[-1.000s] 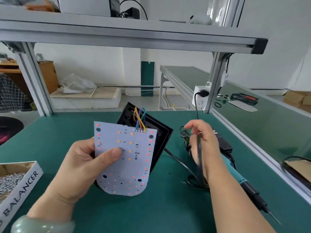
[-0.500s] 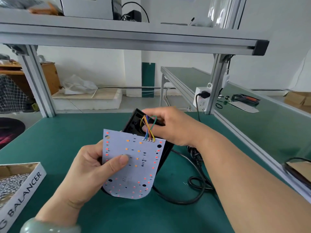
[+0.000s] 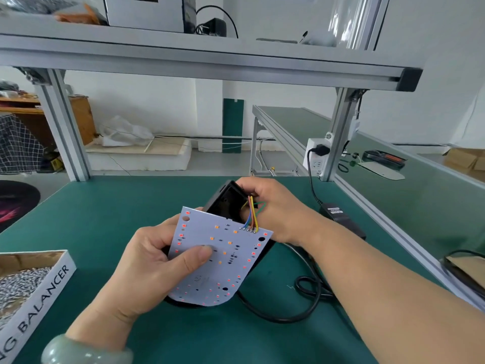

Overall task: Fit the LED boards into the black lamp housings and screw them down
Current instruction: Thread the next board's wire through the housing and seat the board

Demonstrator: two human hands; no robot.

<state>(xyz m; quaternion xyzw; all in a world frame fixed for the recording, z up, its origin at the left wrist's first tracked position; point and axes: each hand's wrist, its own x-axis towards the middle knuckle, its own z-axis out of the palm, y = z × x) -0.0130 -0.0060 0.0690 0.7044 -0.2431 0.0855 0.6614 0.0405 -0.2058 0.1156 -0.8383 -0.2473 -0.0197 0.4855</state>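
Centre frame: left hand (image 3: 147, 261) grip clamped on flat white LED board (image 3: 217, 258), lower end rounded, thumb on face. Matte black housing (image 3: 224, 203) tilted behind board; right hand (image 3: 278, 208) grip curled on its upper rim beside coloured wires (image 3: 251, 214). Green worktop (image 3: 105, 206).
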